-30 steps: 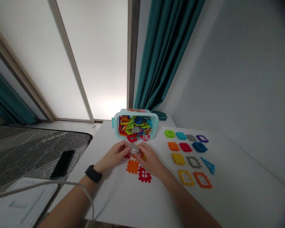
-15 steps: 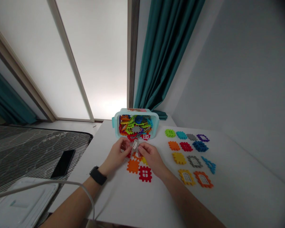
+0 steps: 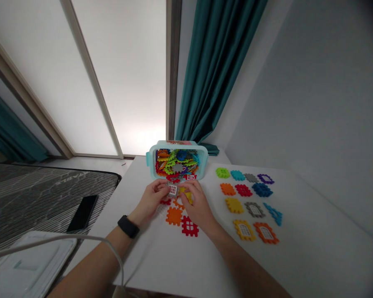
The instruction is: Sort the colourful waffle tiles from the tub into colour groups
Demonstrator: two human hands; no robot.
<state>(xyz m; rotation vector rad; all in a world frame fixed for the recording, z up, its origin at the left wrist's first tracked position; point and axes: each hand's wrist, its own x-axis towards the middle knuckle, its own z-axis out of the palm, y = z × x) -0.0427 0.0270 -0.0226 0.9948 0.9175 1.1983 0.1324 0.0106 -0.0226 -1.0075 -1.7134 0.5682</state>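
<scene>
Tabletop; window tile in left hand

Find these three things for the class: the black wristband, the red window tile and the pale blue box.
Black wristband (image 3: 128,226): head view, middle of the band.
Red window tile (image 3: 190,227): head view, central cross bar.
Pale blue box (image 3: 149,159): head view, left rim.

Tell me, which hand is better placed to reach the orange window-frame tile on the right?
Probably the right hand: it is on that side, at a yellow tile, and nearer the orange window-frame tile. The left hand is farther off, at a grey window tile, and would have to cross over.
</scene>
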